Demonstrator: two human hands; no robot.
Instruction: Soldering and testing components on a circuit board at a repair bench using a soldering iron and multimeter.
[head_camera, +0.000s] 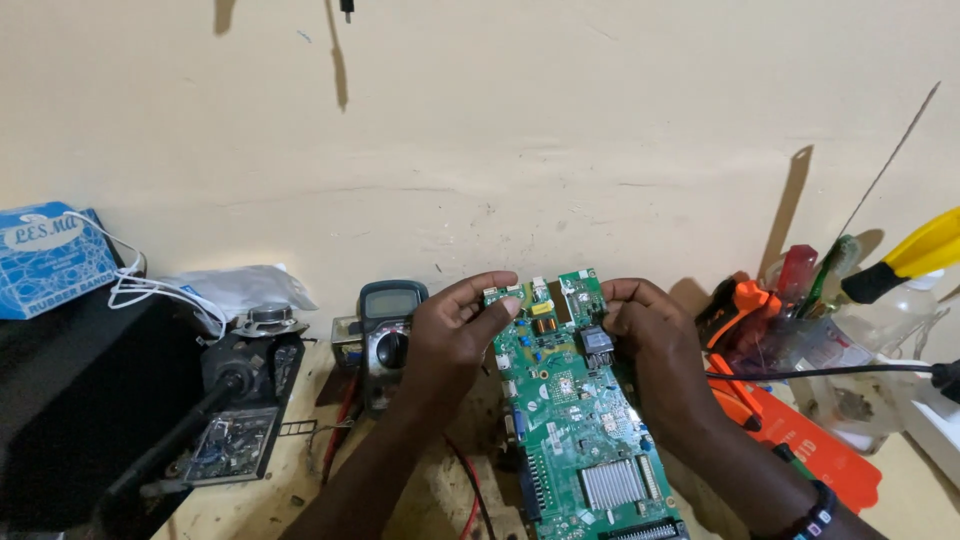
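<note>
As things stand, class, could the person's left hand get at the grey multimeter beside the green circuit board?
Probably yes. The left hand grips the circuit board's far edge right next to the multimeter, with nothing between them, though it must let go first.

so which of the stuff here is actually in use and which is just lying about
In hand:
green rectangular circuit board, gripped at its far end by the left hand and right hand

Lying about:
grey handheld multimeter with dial
blue cardboard box
orange-and-black plastic tool
yellow-handled tool
clear plastic bag
</note>
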